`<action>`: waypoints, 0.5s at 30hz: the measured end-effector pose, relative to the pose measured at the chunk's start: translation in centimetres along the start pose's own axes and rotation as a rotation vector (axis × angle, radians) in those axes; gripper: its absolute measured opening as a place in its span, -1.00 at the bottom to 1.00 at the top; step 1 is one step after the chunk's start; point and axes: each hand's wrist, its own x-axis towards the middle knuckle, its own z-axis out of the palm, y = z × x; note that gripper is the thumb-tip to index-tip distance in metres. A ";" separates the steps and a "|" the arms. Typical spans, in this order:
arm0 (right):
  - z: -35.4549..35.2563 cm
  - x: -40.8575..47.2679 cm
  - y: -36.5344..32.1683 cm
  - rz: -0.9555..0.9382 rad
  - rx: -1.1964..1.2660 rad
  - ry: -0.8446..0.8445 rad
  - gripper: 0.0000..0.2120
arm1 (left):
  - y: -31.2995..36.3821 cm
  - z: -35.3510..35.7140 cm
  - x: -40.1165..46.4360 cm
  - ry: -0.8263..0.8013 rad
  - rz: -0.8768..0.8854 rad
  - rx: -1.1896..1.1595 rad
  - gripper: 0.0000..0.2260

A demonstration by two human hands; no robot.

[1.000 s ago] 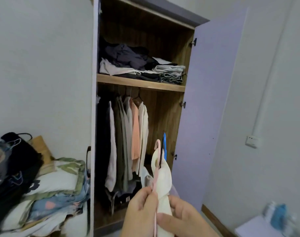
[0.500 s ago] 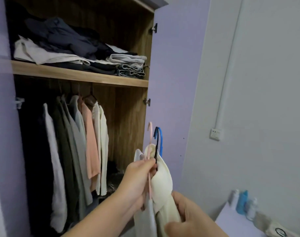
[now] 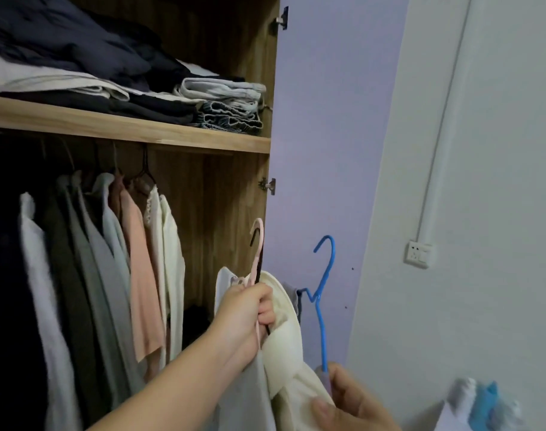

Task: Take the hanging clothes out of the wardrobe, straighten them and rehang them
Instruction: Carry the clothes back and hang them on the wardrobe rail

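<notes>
Left hand [image 3: 249, 312] is raised in front of the open wardrobe [image 3: 221, 194], fingers [image 3: 265, 314] curled tight round the necks of a pink hanger [image 3: 256, 244] and a black hanger [image 3: 255, 239], hooks sticking up above the fist. Likely bunched this way so several garments travel in one go. A cream garment [image 3: 284, 325] and a pale grey-white one [image 3: 223, 281] hang from that fist, crumpled against each other, not yet straightened.

Right hand [image 3: 352, 399] sits low at the frame bottom, fingers pinching the lower end of a blue hanger [image 3: 323, 290]. It is held apart from the bunch, hook up, with a bit of grey cloth [image 3: 291, 295] at its shoulder. Looks like it is being separated out, either to hang first or to fix on its own; cannot tell which.

Remaining task clothes hang on the rail under the shelf [image 3: 125, 129]: white, grey, green, peach top [image 3: 141, 275], cream blouse [image 3: 169, 259], packed to the left, leaving free space on the right side of the rail near the hands. Folded clothes [image 3: 221, 94] are stacked on the shelf above. Purple door [image 3: 327, 135] stands open right behind the hangers; a wall socket [image 3: 418, 254] lies further right.

Judgement: mid-task, carried garments need smoothing before rehanging.
</notes>
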 end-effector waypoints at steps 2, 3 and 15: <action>-1.4 2.9 -0.2 0.062 0.025 -0.007 -0.53 | 0.4 0.3 2.7 0.033 -0.043 -0.076 -0.78; -2.1 4.5 -0.4 0.100 0.048 -0.003 -0.47 | 0.7 0.6 3.9 0.045 -0.070 -0.102 -0.76; -5.7 20.5 -2.1 0.355 -0.284 -0.302 -0.89 | 2.3 3.0 17.5 0.405 0.072 -0.073 -0.85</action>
